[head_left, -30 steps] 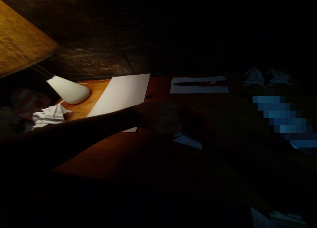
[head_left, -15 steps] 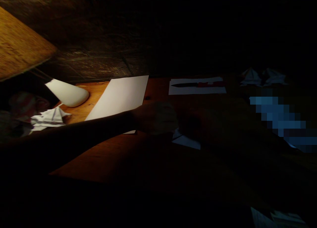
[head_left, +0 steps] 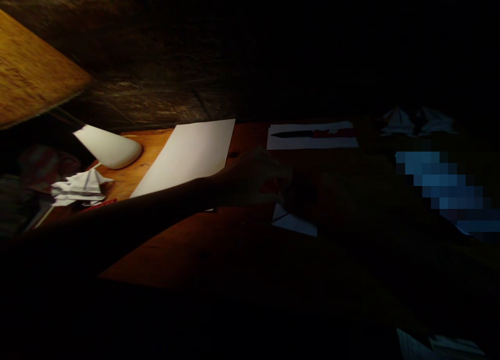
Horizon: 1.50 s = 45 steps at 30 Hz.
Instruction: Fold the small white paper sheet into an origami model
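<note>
1. A white paper sheet [head_left: 183, 159] lies beyond the left forearm [head_left: 156, 203].
2. The left hand [head_left: 253, 180] looks curled, its grip unclear, just left of a folded white paper [head_left: 295, 223], whose long edge runs rightward.
3. The right hand [head_left: 307, 196], shadowed above that paper, seems nearer it; open or closed, I cannot tell.

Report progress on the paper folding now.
Done: a folded paper model lies by the lamp, and two more sit farther along the table. In hand: a hand works near a white folded piece, though the dark hides any grip. Left: a flat white sheet lies unfolded.
</note>
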Tool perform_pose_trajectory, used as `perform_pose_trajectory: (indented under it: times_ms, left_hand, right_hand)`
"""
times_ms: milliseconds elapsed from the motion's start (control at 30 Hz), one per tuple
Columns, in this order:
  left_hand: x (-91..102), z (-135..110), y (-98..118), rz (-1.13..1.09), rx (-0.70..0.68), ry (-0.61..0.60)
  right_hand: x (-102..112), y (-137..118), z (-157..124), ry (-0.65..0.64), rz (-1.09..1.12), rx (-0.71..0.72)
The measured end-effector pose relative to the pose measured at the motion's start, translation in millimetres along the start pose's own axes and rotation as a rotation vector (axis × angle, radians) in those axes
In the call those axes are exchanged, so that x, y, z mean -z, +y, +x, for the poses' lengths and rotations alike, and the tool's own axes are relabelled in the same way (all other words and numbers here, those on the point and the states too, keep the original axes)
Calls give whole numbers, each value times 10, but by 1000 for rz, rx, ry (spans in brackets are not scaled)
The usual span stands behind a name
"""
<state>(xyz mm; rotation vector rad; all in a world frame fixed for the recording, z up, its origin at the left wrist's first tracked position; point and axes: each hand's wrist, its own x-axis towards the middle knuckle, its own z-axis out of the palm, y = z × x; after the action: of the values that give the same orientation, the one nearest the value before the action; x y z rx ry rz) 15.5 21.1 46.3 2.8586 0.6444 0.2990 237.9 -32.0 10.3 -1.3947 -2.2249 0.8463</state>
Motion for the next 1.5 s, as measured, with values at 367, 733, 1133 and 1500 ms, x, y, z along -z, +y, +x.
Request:
perform_pose_trajectory:
  times_ms: [367,733,1133,1500]
  left_hand:
    - [44,30,39,100,-115,-83]
    - [47,-52,-53,-37,-52,-82]
    - [-49,-66,-3,-307,98,52]
    - [-60,-36,64,-273,188,57]
  right_hand:
    - [-18,-14,-3,50,-49,19]
    - [24,-53,16,27,-62,-6]
    - [55,-72,19,-1,-37,-18]
    - [155,-197,-17,-22,-21,-48]
